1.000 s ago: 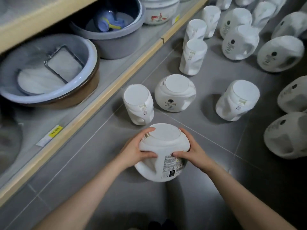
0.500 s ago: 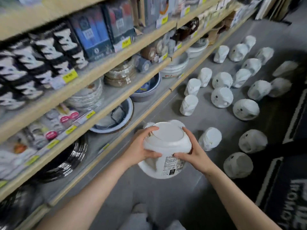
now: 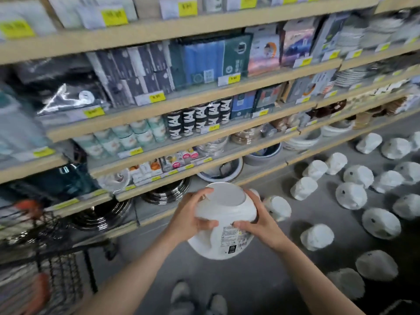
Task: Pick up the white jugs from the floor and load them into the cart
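A round white jug with a printed label hangs in the air at the centre of the head view, base side up. My left hand grips its left side with thumb and fingers curled round it. My right hand grips its right side the same way. Several more white jugs lie upside down on the grey floor to the right. A black wire cart with orange parts shows at the lower left, to the left of the held jug.
Wooden store shelves full of boxed goods, bowls and pans run along the left and back. My two feet stand on the floor below the jug. A dark mat lies at the lower right corner.
The jug has come up off the floor in both hands. The view has risen and swung left, so the shelves and the cart now show and the floor jugs look smaller.
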Demonstrator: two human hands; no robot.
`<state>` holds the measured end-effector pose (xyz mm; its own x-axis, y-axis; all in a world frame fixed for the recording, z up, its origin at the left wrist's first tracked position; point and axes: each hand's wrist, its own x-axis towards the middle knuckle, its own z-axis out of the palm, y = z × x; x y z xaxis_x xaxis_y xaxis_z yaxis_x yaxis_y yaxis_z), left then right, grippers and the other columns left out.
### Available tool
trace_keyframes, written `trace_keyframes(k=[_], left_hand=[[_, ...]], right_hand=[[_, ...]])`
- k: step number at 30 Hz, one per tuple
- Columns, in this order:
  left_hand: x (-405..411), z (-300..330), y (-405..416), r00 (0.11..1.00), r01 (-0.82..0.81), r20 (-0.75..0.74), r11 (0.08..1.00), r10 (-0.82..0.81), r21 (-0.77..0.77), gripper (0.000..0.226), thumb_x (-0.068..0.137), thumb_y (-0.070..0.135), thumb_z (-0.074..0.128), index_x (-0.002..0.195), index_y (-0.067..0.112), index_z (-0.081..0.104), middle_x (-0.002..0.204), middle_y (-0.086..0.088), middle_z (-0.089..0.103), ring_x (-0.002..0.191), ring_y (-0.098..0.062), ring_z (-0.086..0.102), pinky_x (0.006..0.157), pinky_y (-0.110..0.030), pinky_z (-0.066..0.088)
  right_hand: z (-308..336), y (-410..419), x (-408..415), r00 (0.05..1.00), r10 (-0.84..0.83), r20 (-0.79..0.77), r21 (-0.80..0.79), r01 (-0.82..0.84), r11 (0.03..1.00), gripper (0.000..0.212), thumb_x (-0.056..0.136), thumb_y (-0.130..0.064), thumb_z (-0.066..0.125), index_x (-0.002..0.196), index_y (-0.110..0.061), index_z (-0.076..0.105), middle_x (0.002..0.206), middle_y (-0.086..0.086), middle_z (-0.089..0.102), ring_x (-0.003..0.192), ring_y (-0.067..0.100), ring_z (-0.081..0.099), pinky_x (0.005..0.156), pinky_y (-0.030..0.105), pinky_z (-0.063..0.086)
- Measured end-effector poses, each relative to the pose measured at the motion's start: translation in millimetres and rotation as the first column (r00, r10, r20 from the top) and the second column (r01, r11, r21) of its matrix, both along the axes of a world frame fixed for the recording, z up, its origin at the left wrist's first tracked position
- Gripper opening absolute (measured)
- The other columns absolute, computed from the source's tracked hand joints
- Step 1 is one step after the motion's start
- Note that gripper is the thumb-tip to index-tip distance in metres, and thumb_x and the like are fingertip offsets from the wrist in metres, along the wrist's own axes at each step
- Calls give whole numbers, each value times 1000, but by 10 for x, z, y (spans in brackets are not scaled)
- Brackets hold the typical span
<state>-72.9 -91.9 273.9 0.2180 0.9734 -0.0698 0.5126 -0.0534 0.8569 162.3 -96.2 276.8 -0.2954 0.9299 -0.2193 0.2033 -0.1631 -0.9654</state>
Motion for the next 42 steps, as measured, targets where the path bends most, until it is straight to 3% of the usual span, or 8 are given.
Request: trace_keyframes(k=[10,15,19,22,27,33,38,42], left_hand=[[-1660,328,-913,975,-223,31,973,221,57,76,52,61,74,118,67,37,133,4,44,122,-14,42,108,-35,34],[-2732,506,-1515,953,-302,79,945,294,122,74,52,53,78,118,60,44,130,12,46,123,-15,42,107,-32,35],[-3595,642,-1956,934,-358,38,922,356,146,73,51,53,76,113,66,40,130,9,46,119,-12,43,102,-34,38],[-4075,709,-2191,920,-392,66,903,386,177,71,52,49,77,114,60,45,124,29,47,117,-3,43,101,-34,39],[-4766,608,-2436,864,-502,130,852,487,150,69,53,43,80,115,51,51,125,29,48,121,-9,46,102,-42,41],[-5451,445,-2500,855,-517,42,848,516,115,74,54,48,77,121,53,45,132,22,43,124,-4,38,105,-37,38],[-6121,256,-2676,855,-512,-59,856,516,64,84,54,52,77,123,63,32,130,30,32,124,-10,30,106,-30,31],[-6791,5,-2818,849,-527,-55,850,526,-7,91,48,52,82,125,60,34,130,29,25,124,-10,26,107,-27,26]], right_hand=[[420,-400,-1690,961,271,-57,69,-267,961,76,60,-22,82,126,-21,46,121,-16,61,113,1,56,88,20,48],[458,-730,-2829,945,325,-32,133,-318,939,100,51,-40,90,136,-27,39,135,-2,48,125,11,48,104,40,44],[498,-998,-3740,916,402,-8,169,-395,903,96,49,-40,90,132,-41,41,134,-7,44,126,12,45,98,37,49],[491,-1092,-4271,889,457,-16,188,-446,875,96,46,-43,92,128,-48,43,135,-2,40,129,18,41,99,43,48],[528,-1092,-5048,792,609,43,138,-609,781,101,52,-33,90,133,-50,32,138,-17,37,127,2,42,106,38,42],[310,-971,-5838,729,668,147,150,-684,714,101,53,-39,91,137,-47,34,135,-20,40,129,5,39,108,43,39],[151,-1062,-6626,691,695,199,186,-723,665,96,54,-31,92,127,-50,32,131,-28,30,120,-18,28,102,18,31],[-133,-1226,-7317,704,689,175,109,-709,697,100,48,-38,93,129,-46,35,136,-19,30,125,-8,31,107,27,33]])
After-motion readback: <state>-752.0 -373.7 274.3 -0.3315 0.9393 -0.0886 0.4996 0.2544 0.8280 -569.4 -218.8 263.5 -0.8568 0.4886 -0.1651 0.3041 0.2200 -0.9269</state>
